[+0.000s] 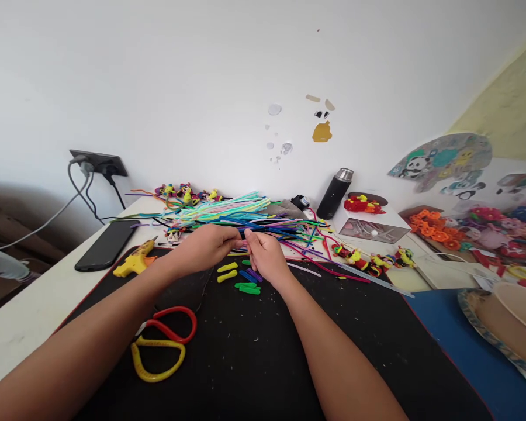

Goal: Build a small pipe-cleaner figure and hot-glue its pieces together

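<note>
Head view: pink piece [241,242], seemingly crosswise.

Pink strip [241,242] in a two-handed pinch
Mostly hidden between the left hand [207,245] and the right hand [266,255]; a short, thin, roughly level stretch shows, probably fuzzy craft stem.

- Soft, bright light spreads over the white wall [179,105].
- Shadow gathers left of the table [21,339].
- The flask's steel cap [345,173] glints.
- Toward the edges, shapes stretch and lean.
</note>
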A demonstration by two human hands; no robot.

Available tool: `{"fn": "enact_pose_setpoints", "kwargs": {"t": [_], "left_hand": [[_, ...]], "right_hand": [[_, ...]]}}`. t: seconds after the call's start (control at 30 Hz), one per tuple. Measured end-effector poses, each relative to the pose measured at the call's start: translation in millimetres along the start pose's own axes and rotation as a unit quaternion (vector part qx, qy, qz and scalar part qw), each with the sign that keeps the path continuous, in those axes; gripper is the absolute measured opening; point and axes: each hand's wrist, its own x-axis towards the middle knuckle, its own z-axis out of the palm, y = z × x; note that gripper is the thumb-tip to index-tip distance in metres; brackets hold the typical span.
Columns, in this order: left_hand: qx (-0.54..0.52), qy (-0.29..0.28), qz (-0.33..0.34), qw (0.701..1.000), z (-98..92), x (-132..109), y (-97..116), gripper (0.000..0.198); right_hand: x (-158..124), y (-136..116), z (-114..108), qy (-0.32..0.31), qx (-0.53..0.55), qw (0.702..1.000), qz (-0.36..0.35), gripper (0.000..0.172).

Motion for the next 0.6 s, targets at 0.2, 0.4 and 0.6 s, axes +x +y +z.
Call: {"fn": "enact_pose_setpoints", "kwargs": {"t": [0.2, 0.4, 0.6], "left_hand": [[-0.058, -0.003, -0.011, 0.998, -0.1, -0.7, 2.4, 0.037], [-0.040, -0.004, -0.029, 0.999, 0.4, 0.6, 4.1, 0.029], [-0.007, -0.043, -0.042, 0.998, -4.2, -0.8, -1.0, 0.021]], "right_hand": [[2.2, 3.0, -1.0, 0.007, 0.000, 1.000, 0.000, 0.058], [1.0, 0.7, 1.8, -0.001, -0.014, 1.000, 0.005, 0.058], [-0.3, 3.7, 3.5, -0.034, -0.033, 0.999, 0.027, 0.061]]}}
